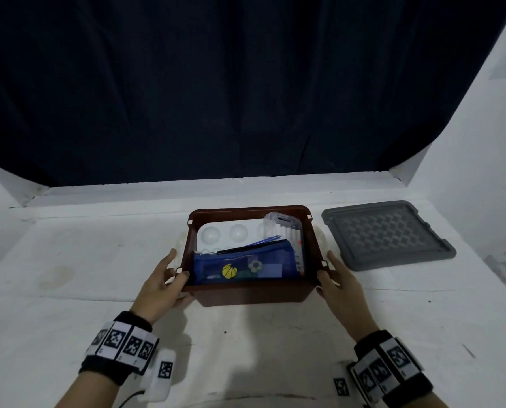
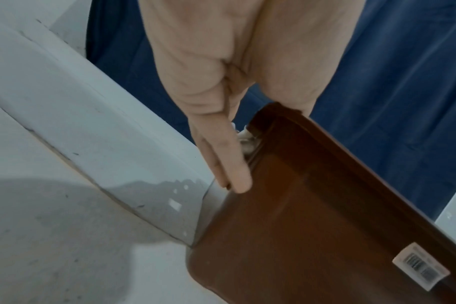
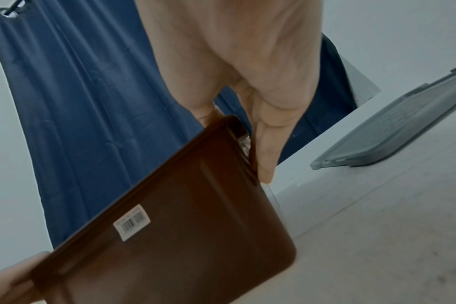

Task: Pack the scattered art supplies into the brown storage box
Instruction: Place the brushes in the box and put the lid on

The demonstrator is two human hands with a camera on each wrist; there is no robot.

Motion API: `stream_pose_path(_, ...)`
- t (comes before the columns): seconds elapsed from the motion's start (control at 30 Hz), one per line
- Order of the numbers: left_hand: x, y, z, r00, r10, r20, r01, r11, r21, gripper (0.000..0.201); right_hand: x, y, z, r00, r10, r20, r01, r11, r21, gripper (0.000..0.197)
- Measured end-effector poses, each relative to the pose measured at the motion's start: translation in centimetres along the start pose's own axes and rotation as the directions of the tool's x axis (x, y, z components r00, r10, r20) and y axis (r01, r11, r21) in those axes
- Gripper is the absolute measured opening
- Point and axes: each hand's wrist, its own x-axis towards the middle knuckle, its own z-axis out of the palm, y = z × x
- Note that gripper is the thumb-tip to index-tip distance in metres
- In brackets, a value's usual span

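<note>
The brown storage box [image 1: 245,295] stands in the middle of the white table. Inside it lie a white paint palette [image 1: 225,234], a blue zip pouch [image 1: 240,266] with a yellow shell badge, and a clear case of markers [image 1: 281,228]. My left hand [image 1: 163,278] holds the box's left side, thumb on the rim and fingers straight along the outer wall [image 2: 229,164]. On the opposite side, my right hand [image 1: 338,278] holds it the same way [image 3: 266,148]. The wrist views show the box's front wall [image 2: 312,226] [image 3: 195,226] with a barcode sticker.
A grey lid [image 1: 387,234] [image 3: 403,127] lies flat on the table to the right of the box. A dark blue curtain hangs behind the table. White walls close in the left and right edges.
</note>
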Motion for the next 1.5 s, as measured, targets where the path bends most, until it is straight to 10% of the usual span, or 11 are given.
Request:
stream_pose_path(0.17,-1.8,1.6,0.9,0.946,0.306,-0.105,-0.223,0.852,0.474,0.065,0.4,-1.3,-3.3,0.984,0.053,0.171,-0.066,0.995,0.075,0.039)
stream_pose_path(0.27,-6.0,6.2,6.0,0.854,0.515,-0.077,-0.465,0.820,0.334,0.044,2.4,-1.2,-8.4,0.990,0.041,0.135,-0.039,0.999,-0.013,0.023)
stream_pose_path(0.47,-10.0,9.5,25.9,0.880,0.214,0.425,-0.174,0.976,-0.132,0.024,10.0,2.9,-20.3,0.998,0.044,0.054,-0.011,0.863,-0.504,0.025)
stream_pose_path(0.77,0.4,6.2,40.0,0.983,-0.065,0.173,0.048,0.994,0.098,0.053,20.1,8.8,-29.6,0.991,0.124,0.050,-0.075,0.823,-0.563,0.035)
stream_pose_path(0.97,-1.2,7.8,39.3,0.995,-0.096,0.031,0.093,0.991,0.092,0.047,19.0,9.2,-31.4,0.980,0.089,-0.178,-0.150,0.918,-0.367,0.048)
stream_pose_path(1.2,-7.2,11.0,33.1,0.955,0.280,0.100,-0.275,0.959,-0.062,0.041,13.4,6.9,-32.6,0.990,0.083,-0.117,-0.077,0.995,0.057,0.024)
stream_pose_path(1.5,-6.3,11.0,12.8,0.932,0.304,-0.196,-0.312,0.950,-0.008,0.034,5.2,-2.2,-16.4,0.988,-0.152,0.008,0.148,0.976,0.158,0.026)
